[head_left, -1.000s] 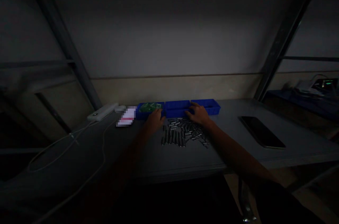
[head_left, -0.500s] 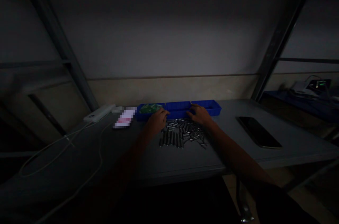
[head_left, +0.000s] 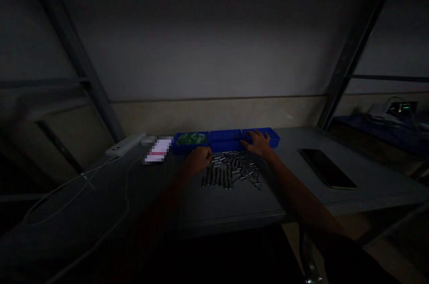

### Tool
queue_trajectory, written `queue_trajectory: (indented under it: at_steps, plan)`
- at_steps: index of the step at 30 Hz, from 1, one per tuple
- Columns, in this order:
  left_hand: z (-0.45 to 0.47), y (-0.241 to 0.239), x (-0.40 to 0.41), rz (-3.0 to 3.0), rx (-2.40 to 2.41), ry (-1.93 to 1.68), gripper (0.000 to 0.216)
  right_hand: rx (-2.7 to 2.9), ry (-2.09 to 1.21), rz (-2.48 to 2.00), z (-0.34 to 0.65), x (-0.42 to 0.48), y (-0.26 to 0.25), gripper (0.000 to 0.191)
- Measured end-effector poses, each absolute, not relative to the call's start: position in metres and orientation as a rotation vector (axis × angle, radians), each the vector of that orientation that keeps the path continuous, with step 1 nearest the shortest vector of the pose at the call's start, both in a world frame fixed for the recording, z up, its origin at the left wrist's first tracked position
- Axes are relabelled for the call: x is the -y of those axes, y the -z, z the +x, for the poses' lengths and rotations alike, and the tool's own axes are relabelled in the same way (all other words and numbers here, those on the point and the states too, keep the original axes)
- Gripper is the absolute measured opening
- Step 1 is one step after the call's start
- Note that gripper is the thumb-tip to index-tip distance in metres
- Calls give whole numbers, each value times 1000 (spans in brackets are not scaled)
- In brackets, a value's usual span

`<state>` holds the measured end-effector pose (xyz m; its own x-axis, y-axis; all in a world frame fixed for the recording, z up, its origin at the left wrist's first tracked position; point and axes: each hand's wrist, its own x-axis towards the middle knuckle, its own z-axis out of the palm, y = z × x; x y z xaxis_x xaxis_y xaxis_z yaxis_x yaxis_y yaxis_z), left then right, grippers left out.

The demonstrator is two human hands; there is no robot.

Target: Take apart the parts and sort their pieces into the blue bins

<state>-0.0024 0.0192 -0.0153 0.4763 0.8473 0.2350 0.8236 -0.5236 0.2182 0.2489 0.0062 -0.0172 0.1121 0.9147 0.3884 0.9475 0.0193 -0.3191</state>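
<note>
My left hand [head_left: 200,158] is by the left end of a pile of small metal cylinders [head_left: 219,177], just in front of the bins. Its fingers are curled closed, and what they hold, if anything, is hidden. Spread over the front edge of the right blue bin [head_left: 275,141] are the fingers of my right hand [head_left: 258,142], with nothing visible in them. Thinner metal pins [head_left: 250,171] lie loose on the right of the pile. Green packets [head_left: 191,138] fill the left blue bin [head_left: 177,150]; the middle blue bin [head_left: 226,144] adjoins it.
A dark phone [head_left: 326,168] lies on the grey table [head_left: 231,210] at the right. Toward the left are a pixelated bright screen [head_left: 159,150], a white power strip [head_left: 124,145] and loose white cables [head_left: 127,194]. A wall [head_left: 217,114] stands behind the bins.
My left hand has drawn down from the bin edge and its fingers have curled in. My right hand has shifted right over the right bin, its fingers spreading.
</note>
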Motion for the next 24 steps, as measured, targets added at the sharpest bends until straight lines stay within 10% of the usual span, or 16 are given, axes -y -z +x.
queue_trajectory:
  at_steps: [24]
  plan:
    - [8, 7, -13, 2508, -1315, -913, 31, 1983, 187, -1385, 204, 17, 4, 46]
